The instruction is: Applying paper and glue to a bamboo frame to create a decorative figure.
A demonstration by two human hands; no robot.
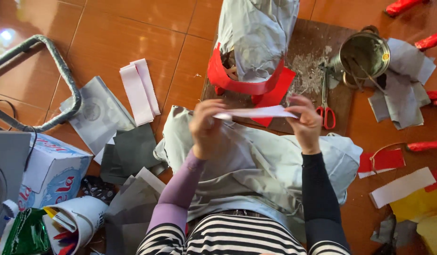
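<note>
Surface: glossy orange-brown tiled floor [133,33].
Centre: dark brown wooden board [341,101], bearing red-handled scissors [326,111] and round metal pot [364,54].
Left: pale pink paper strips [139,89], white cardboard box [50,172].
Right: white paper strip [401,187].

Red rolls [401,5] — cut off, top edge

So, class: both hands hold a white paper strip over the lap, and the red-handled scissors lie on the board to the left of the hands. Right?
Not quite. The head view shows the scissors right of the hands, on the board. Both hands, left and right, do hold the white strip.
</note>
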